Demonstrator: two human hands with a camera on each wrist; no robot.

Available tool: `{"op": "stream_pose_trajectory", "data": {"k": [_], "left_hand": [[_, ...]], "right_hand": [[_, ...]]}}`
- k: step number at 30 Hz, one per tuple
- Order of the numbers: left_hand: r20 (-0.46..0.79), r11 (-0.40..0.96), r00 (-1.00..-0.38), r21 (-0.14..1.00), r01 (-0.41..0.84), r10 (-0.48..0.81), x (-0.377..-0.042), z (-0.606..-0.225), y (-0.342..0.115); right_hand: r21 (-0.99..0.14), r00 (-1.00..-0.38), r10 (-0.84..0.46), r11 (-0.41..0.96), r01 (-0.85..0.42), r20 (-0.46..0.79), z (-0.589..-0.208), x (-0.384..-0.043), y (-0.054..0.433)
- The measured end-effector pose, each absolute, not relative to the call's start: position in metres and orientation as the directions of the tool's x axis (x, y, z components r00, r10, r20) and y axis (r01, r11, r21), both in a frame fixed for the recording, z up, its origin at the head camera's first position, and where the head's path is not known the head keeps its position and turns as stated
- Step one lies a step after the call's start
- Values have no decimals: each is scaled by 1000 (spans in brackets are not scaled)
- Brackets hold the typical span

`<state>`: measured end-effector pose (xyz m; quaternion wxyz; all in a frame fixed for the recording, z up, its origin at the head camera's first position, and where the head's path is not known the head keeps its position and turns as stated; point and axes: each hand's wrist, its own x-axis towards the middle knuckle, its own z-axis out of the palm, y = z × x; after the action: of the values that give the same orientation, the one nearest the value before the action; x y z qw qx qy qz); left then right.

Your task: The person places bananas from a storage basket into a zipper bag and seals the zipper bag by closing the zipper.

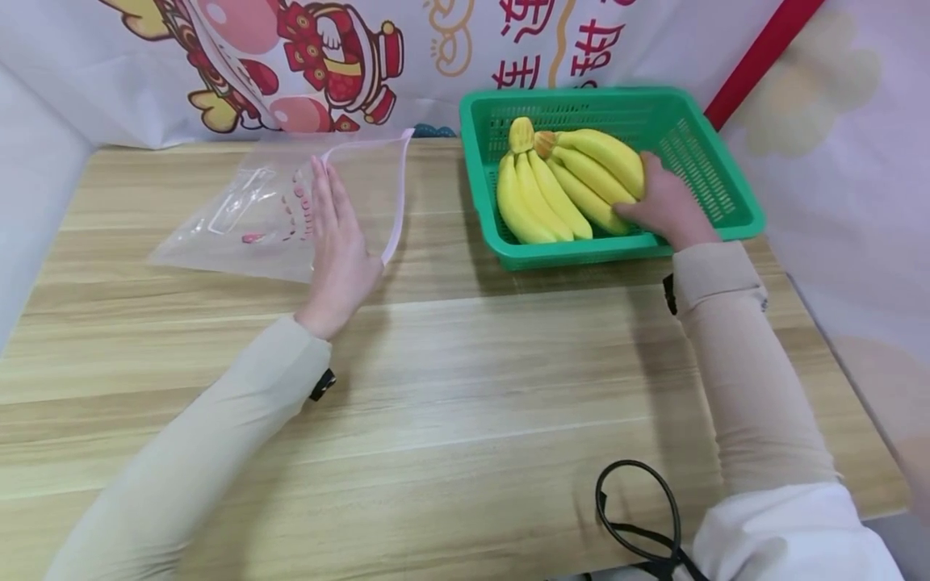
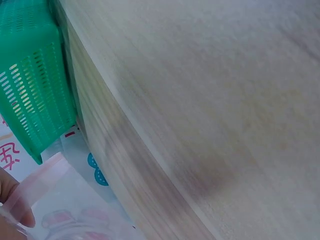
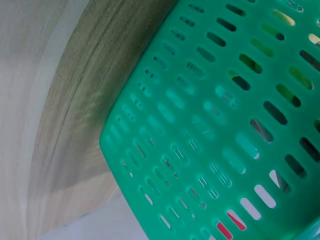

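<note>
A clear zip bag with pink print and a pale pink closure strip is on the left. My left hand holds it at its mouth, long fingers straight along it in the head view; in the left wrist view, fingertips show at the strip. On the right, my right hand reaches into a green basket and grips a banana bunch by its lower ends, thumb on the near side. Another banana bunch lies to its left. In the right wrist view, the basket wall hides the hand.
The wood-grain table extends toward me. Behind the bag and basket hangs a white printed cloth with cartoon figures and red characters. A black cable loop shows at the near edge, beside the right sleeve.
</note>
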<state>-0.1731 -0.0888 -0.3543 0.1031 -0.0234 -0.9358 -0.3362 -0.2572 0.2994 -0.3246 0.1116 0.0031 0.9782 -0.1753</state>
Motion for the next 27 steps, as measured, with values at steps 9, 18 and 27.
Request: {"op": "stream_pose_trajectory", "data": {"k": [9, 18, 27], "left_hand": [[178, 763, -983, 640, 89, -35, -172, -352, -89], [160, 756, -987, 649, 82, -30, -172, -349, -89], [187, 739, -982, 664, 112, -19, -171, -347, -89]], "right_hand": [[-392, -996, 3, 919, 38, -90, -324, -254, 295], [-424, -997, 70, 904, 53, 25, -321, -247, 292], [-503, -946, 158, 864, -7, 284, -325, -240, 294]]}}
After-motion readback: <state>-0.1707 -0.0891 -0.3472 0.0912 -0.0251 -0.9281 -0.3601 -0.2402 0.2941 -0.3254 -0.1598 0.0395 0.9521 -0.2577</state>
